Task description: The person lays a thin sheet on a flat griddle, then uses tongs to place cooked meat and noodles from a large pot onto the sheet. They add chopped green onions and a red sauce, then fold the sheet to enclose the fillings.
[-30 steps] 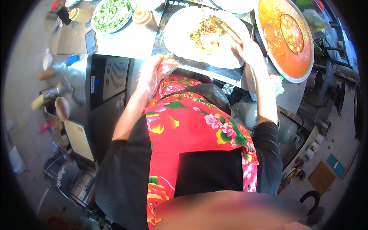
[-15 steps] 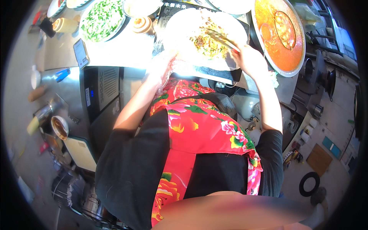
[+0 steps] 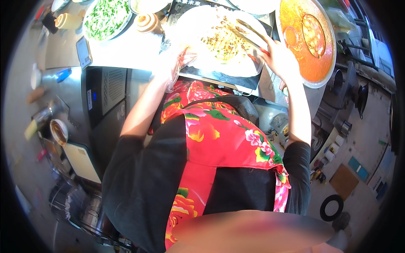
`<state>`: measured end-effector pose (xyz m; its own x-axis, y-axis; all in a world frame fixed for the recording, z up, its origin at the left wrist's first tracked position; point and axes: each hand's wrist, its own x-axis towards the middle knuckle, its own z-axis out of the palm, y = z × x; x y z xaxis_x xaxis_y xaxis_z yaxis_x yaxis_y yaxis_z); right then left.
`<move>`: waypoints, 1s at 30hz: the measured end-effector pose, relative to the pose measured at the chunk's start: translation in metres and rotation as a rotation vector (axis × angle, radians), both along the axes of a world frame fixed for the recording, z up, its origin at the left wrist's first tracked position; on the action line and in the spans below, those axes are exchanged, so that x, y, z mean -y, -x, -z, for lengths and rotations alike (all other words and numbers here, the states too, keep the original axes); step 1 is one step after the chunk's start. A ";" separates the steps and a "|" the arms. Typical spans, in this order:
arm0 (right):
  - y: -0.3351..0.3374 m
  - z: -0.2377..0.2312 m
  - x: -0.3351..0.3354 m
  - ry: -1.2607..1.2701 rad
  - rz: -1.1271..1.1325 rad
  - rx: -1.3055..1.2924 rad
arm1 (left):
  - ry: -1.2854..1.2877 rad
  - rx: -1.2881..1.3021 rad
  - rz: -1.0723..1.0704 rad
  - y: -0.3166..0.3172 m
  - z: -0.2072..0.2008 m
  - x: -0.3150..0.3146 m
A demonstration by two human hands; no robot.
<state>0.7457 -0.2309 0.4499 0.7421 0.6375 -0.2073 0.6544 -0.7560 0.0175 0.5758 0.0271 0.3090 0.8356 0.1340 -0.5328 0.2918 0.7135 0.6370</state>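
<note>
My right hand (image 3: 279, 59) is closed round the red-gripped end of metal tongs (image 3: 249, 35). The tongs' two arms stand apart, over the right part of a heap of browned, shredded food with green bits (image 3: 223, 44). That heap lies on a large round white surface (image 3: 192, 26); glare hides whether it is a dish or a sheet of food. At its near left edge is my left hand (image 3: 179, 59), in a clear plastic glove. Bright light washes out its fingers, so their grip on the edge cannot be made out.
A wide pan of orange-red broth (image 3: 310, 69) stands close on the right. Chopped greens fill a round dish (image 3: 105, 19) at the far left. Near it are a squeeze bottle (image 3: 148, 23), another bottle (image 3: 67, 21) and a phone (image 3: 84, 52). A dark appliance (image 3: 105, 95) stands below the counter.
The tongs have lifted off the middle of the food heap, moved right, and their arms have spread. My left hand stays at the white surface's edge. The whole view has shifted slightly.
</note>
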 end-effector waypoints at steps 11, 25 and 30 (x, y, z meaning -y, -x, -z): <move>-0.036 -0.016 0.046 -0.085 -0.130 -0.211 | 0.033 -0.026 -0.139 0.009 -0.028 0.052; -0.014 0.058 0.070 -0.320 0.128 -0.177 | 0.000 0.023 -0.030 -0.002 -0.028 0.061; 0.014 0.021 0.083 -0.179 -0.038 -0.131 | 0.001 -0.001 -0.032 -0.005 -0.023 0.056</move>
<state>0.7314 -0.3138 0.4293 0.6906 0.7001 -0.1815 0.6705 -0.7138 -0.2020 0.5813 -0.0292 0.3322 0.8302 0.1599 -0.5341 0.2700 0.7228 0.6361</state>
